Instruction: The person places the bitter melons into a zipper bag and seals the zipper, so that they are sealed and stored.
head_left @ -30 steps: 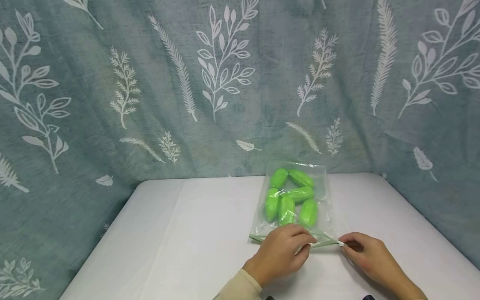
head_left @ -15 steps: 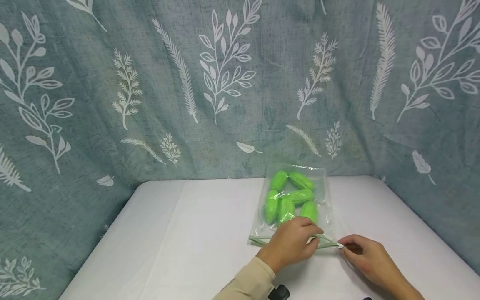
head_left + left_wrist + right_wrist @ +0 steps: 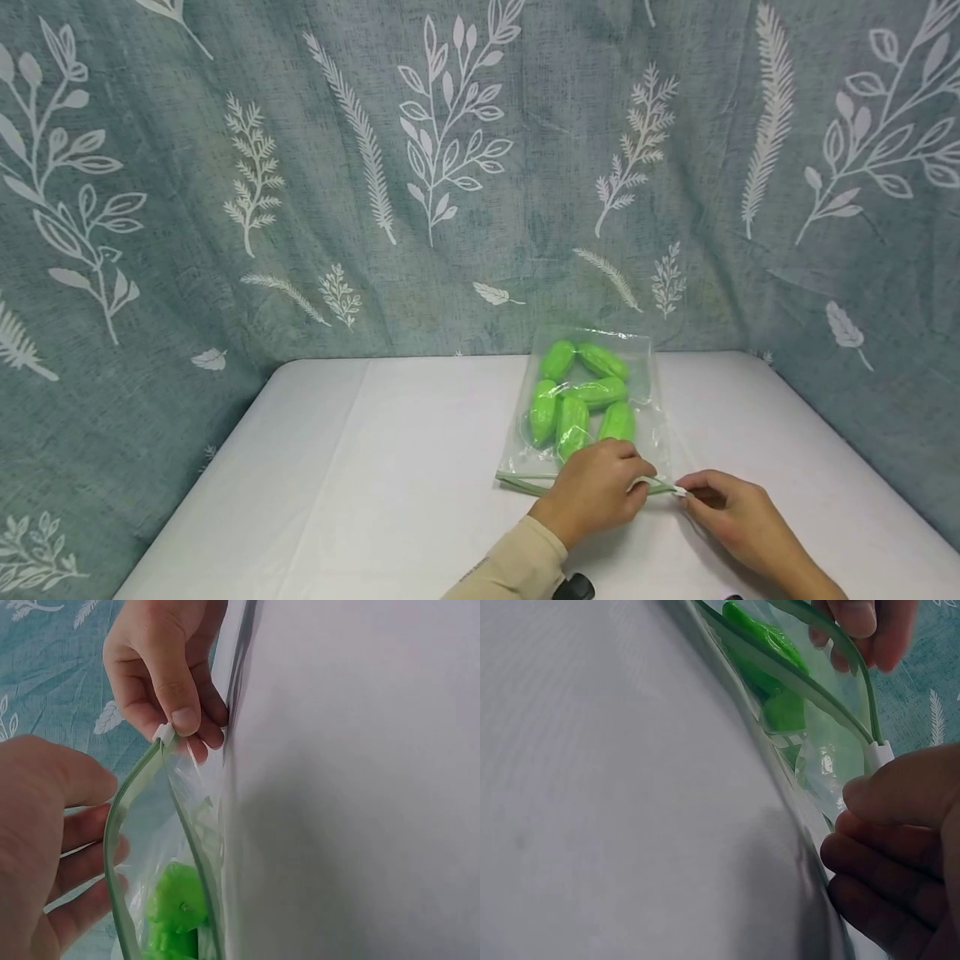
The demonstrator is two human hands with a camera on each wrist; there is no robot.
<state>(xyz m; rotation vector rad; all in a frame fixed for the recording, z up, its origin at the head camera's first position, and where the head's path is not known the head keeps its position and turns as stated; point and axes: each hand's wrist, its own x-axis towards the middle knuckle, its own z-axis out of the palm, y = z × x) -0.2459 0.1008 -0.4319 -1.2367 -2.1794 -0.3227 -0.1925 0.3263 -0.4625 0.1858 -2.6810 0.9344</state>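
Observation:
A clear zip bag [image 3: 647, 417] with a green-edged mouth lies flat toward the right of the table. Inside it are several bright green, ridged pieces [image 3: 543, 412] shaped like short cucumbers. My left hand [image 3: 600, 487] holds one green edge of the mouth between thumb and fingers, close to the right corner. At that corner my right hand [image 3: 731, 517] pinches the white slider [image 3: 880, 754]. In the left wrist view, the two green edges [image 3: 118, 806] stand apart below the slider, so the mouth gapes. My left hand hides part of the edge in the head view.
A white cloth-covered table [image 3: 375, 467] extends to the left. Behind it hangs a grey-green curtain [image 3: 450, 292] with white leaf prints. A black object [image 3: 573, 587] shows by the left sleeve [image 3: 517, 558] at the bottom edge.
My left hand has slid rightward along the bag's mouth, closer to the slider corner. My right hand keeps its pinch in nearly the same spot. The bag stays almost still.

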